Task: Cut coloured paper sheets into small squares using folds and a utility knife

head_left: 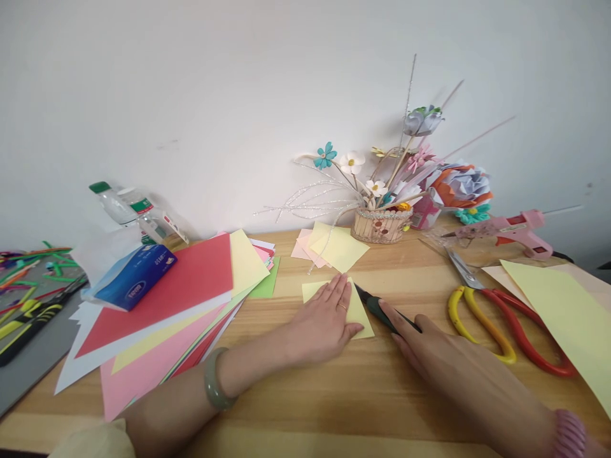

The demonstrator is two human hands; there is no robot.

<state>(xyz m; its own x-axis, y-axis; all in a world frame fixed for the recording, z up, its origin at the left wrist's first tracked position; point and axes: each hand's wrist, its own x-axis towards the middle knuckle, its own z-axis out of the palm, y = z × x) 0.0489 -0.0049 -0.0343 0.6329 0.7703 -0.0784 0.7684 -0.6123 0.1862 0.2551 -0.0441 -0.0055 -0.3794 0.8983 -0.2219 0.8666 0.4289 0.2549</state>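
Note:
My left hand [323, 321] lies flat, palm down, on a small pale yellow paper square [359, 310] on the wooden table [372, 394]. My right hand [432, 346] holds a dark green craft knife [379, 306], with its blade tip at the right edge of the yellow square. A grey-green bangle sits on my left wrist and a pink band on my right wrist.
A fanned stack of coloured paper [191, 299] and a blue tissue pack [136, 278] lie left. Two scissors [496, 318], a pink glue gun [513, 230], a large yellow sheet [568, 318], a basket of paper flowers [382, 219] and loose pastel squares [334, 247] lie right and behind.

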